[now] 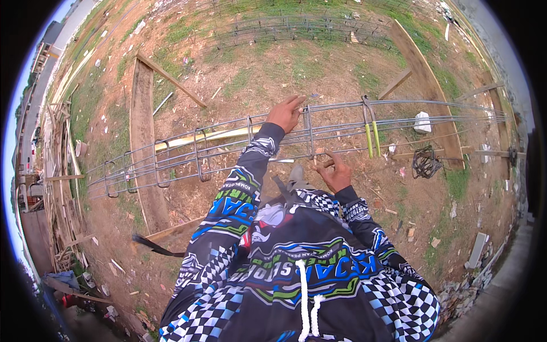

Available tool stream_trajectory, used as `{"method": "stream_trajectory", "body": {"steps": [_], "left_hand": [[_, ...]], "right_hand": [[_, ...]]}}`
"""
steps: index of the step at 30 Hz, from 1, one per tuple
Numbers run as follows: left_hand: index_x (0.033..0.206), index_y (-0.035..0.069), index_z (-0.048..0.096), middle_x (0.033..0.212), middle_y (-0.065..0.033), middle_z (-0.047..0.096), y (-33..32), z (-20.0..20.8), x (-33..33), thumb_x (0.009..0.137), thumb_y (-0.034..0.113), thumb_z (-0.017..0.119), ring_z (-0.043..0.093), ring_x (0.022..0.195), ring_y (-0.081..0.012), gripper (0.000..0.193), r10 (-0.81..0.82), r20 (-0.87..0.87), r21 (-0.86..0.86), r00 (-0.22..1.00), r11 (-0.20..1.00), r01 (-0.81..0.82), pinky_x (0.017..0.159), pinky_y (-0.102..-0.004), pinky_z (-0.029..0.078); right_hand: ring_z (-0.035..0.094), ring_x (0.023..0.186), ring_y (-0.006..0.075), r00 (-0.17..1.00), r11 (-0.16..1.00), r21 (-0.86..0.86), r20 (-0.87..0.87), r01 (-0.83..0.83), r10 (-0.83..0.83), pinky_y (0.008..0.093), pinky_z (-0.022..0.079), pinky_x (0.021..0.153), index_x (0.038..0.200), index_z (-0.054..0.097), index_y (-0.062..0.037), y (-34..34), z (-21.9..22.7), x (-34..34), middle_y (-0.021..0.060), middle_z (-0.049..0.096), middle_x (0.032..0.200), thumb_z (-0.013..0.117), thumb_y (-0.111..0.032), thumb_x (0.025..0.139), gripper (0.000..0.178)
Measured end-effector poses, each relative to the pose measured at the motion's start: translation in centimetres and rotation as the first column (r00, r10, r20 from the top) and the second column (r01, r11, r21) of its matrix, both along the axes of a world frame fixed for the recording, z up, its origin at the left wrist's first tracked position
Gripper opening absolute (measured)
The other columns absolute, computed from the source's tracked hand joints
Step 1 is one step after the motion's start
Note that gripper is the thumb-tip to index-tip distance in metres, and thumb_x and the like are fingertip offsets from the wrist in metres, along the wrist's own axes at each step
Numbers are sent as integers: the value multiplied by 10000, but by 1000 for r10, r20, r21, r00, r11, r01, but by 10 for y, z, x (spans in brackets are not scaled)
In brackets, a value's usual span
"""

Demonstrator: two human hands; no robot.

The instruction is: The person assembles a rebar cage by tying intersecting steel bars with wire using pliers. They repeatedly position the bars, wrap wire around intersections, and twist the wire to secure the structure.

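Observation:
A long, narrow rebar cage (225, 153) runs left to right before me, with several square stirrups around its long bars. My left hand (286, 113) is at the far bar, fingers closed at the upper corner of a stirrup (311, 132). My right hand (335, 172) is by that stirrup's near corner, fingers curled with thumb and index almost together. Anything between those fingertips is too small to make out. Right of my hands, end-cutting pincers (369, 128) with yellow-green handles hang over the bars.
Wooden planks stand under the cage at the left (142, 114) and right (424, 85), with slanted braces. A dark wire coil (426, 162) and a white lump (422, 122) are near the right plank. Another rebar cage (296, 27) lies farther off. Scraps litter the ground.

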State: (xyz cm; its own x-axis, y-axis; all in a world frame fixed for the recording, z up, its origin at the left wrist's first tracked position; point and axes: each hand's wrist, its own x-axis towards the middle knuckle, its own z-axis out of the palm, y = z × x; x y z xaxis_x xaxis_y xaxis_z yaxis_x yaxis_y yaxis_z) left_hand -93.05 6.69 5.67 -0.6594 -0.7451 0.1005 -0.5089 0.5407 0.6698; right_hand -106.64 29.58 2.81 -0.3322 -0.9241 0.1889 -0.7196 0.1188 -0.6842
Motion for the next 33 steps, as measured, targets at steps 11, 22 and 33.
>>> {"method": "stream_trajectory", "body": {"steps": [11, 22, 33], "left_hand": [[1199, 65, 649, 1202, -174, 646, -43, -49, -21, 894, 38, 559, 609, 1131, -347, 319, -234, 21, 184, 972, 957, 226, 963, -386, 493], [1095, 165, 678, 978, -139, 697, -37, -56, -33, 808, 91, 571, 665, 963, -357, 316, -207, 293, 103, 933, 977, 185, 800, -474, 530], [1140, 124, 649, 1022, -146, 693, -43, -74, -35, 779, 42, 594, 661, 978, -362, 375, -257, 227, 28, 940, 966, 257, 827, -468, 532]], "right_hand": [[643, 691, 324, 1000, 1000, -13, -8, 12, -12, 418, 519, 605, 1355, 547, -175, -17, -40, 26, 113, 649, 823, 678, -192, 823, 549], [662, 811, 345, 998, 999, -9, -52, -31, 31, 447, 515, 682, 1162, 615, -31, -14, -63, 23, 157, 685, 892, 628, -127, 837, 339], [697, 757, 329, 981, 972, 225, -161, -68, 106, 431, 536, 666, 1063, 667, -87, -23, -39, 7, 122, 721, 845, 687, -256, 847, 275]]}}
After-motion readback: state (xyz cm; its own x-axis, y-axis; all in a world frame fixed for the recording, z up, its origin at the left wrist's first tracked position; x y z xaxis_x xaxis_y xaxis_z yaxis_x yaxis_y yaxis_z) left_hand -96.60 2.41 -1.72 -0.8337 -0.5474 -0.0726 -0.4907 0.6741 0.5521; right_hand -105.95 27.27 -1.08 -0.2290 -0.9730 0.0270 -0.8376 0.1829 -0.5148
